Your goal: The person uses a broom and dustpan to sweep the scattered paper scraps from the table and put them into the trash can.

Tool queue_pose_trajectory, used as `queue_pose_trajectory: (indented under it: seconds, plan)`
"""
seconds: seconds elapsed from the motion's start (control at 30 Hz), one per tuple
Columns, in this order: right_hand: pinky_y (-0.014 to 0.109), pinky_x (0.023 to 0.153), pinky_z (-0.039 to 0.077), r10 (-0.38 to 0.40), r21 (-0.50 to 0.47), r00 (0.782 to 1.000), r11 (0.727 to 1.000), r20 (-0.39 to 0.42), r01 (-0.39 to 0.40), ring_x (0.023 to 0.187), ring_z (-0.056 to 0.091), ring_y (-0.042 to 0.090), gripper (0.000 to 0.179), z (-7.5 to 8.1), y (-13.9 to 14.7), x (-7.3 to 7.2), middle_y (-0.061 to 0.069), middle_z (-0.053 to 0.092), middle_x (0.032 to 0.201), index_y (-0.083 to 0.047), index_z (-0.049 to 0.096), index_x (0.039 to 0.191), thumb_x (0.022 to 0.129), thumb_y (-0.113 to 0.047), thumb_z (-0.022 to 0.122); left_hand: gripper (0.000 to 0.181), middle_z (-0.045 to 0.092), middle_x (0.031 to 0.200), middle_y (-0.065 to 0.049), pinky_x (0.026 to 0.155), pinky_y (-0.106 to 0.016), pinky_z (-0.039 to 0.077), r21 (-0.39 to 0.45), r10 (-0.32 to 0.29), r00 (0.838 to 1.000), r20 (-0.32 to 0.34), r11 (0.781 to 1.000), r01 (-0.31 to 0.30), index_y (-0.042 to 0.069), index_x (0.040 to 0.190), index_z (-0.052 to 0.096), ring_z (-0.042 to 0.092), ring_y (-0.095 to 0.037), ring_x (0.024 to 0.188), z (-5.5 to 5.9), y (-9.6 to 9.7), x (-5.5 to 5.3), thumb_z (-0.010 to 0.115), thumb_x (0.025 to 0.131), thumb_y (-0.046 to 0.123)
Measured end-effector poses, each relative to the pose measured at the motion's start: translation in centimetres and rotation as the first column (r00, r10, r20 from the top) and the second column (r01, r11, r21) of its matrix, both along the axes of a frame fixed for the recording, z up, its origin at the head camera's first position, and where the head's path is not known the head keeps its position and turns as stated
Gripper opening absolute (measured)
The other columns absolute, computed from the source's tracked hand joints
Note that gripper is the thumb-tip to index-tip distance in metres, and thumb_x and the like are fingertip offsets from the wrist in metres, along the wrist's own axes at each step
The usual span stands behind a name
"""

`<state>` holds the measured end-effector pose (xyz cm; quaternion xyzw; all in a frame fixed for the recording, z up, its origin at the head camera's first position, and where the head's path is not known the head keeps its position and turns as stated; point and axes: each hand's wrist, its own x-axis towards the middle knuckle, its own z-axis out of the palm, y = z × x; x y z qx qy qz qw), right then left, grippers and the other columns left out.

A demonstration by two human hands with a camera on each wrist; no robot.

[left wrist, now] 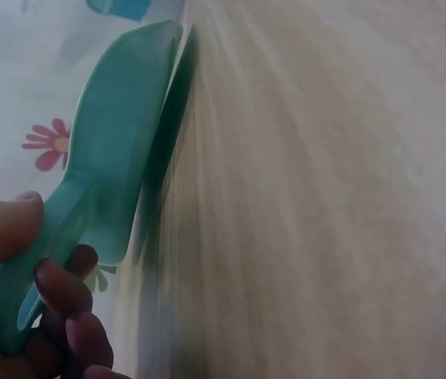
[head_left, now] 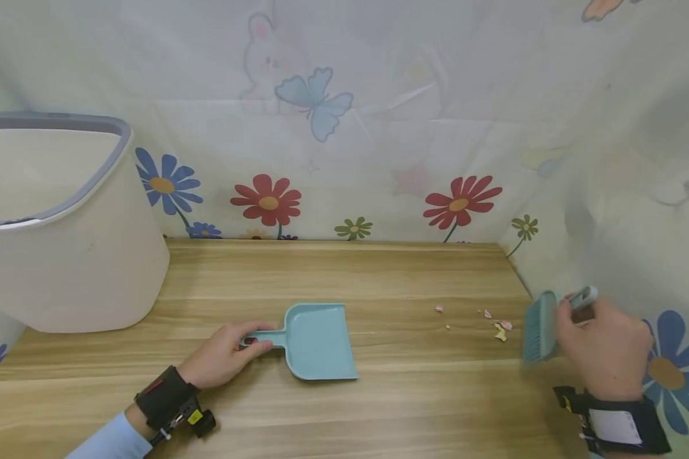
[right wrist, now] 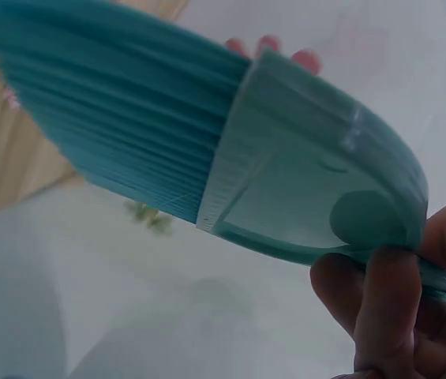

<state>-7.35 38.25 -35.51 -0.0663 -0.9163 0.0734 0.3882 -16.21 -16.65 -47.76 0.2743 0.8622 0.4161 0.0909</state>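
My left hand (head_left: 229,354) grips the handle of a light teal dustpan (head_left: 321,341), its wide edge facing right, low over the wooden table. The left wrist view shows the dustpan (left wrist: 124,126) tilted beside the wood, with thumb and fingers round its handle. At the right, my right hand (head_left: 605,347) holds a small teal hand brush (head_left: 542,326) by its handle, bristles toward the left. Up close, the brush (right wrist: 309,166) fans out its bristles above the fingers. Small pink and yellow scraps (head_left: 501,330) lie on the table just left of the brush.
A tall white bin (head_left: 74,274) with a grey rim stands at the back left. Flower-printed sheeting (head_left: 379,146) hangs behind the wooden table (head_left: 413,408) and down its right side, close to the right hand.
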Motion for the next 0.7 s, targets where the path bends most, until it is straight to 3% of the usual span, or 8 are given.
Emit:
queue_pose_trajectory:
  seconds: [0.17, 0.3, 0.5, 0.6, 0.7]
  plan:
    - [0.036, 0.041, 0.024, -0.177, -0.013, 0.97, 0.983, 0.165, 0.182, 0.04, 0.05, 0.036, 0.032, -1.2, 2.4, 1.3, 0.026, 0.063, 0.058, 0.004, 0.057, 0.067, 0.089, -0.02, 0.058, 0.028, 0.069, 0.108, 0.008, 0.08, -0.022, 0.047, -0.012, 0.009, 1.0, 0.018, 1.0, -0.009, 0.021, 0.127, 0.07, 0.058, -0.01, 0.091, -0.1, 0.0, 0.0, 0.064, 0.104, 0.035]
    - [0.037, 0.04, 0.024, -0.209, -0.012, 0.951, 0.976, 0.229, 0.217, 0.038, 0.046, 0.031, 0.032, -2.6, 3.3, 1.4, 0.023, 0.059, 0.054, 0.004, 0.057, 0.067, 0.088, -0.02, 0.06, 0.028, 0.07, 0.109, 0.008, 0.082, -0.023, 0.048, -0.01, 0.015, 1.0, 0.023, 1.0, -0.015, 0.021, 0.127, 0.07, 0.059, -0.01, 0.093, -0.2, 0.0, 0.0, 0.064, 0.104, 0.036]
    - [0.036, 0.044, 0.025, -0.142, -0.02, 0.973, 0.989, 0.18, 0.147, 0.04, 0.046, 0.029, 0.028, -3.9, 2.5, -0.6, 0.024, 0.062, 0.057, 0.006, 0.062, 0.071, 0.087, -0.016, 0.064, 0.029, 0.07, 0.113, 0.008, 0.084, -0.023, 0.049, -0.028, 0.025, 1.0, 0.013, 0.999, -0.025, 0.021, 0.127, 0.07, 0.059, -0.008, 0.097, -0.3, 0.0, 0.0, 0.063, 0.104, 0.038]
    - [0.032, 0.043, 0.024, -0.061, 0.018, 0.993, 0.998, 0.099, 0.06, 0.039, 0.046, 0.026, 0.023, -4.6, 1.3, -2.3, 0.024, 0.064, 0.058, 0.007, 0.063, 0.072, 0.086, -0.011, 0.065, 0.029, 0.07, 0.112, 0.009, 0.083, -0.023, 0.049, -0.036, 0.038, 0.999, 0.023, 0.999, -0.037, 0.022, 0.127, 0.07, 0.059, -0.009, 0.095, -0.3, -0.1, 0.1, 0.064, 0.104, 0.038]
    - [0.031, 0.042, 0.025, 0.014, 0.057, 0.999, 0.998, 0.05, -0.017, 0.038, 0.046, 0.024, 0.022, -5.2, -0.5, -3.7, 0.022, 0.064, 0.057, 0.005, 0.063, 0.071, 0.087, -0.01, 0.067, 0.028, 0.069, 0.109, 0.011, 0.082, -0.023, 0.048, -0.038, 0.045, 0.998, 0.037, 0.998, -0.044, 0.023, 0.127, 0.07, 0.06, -0.01, 0.093, -0.3, -0.1, 0.0, 0.064, 0.104, 0.038]
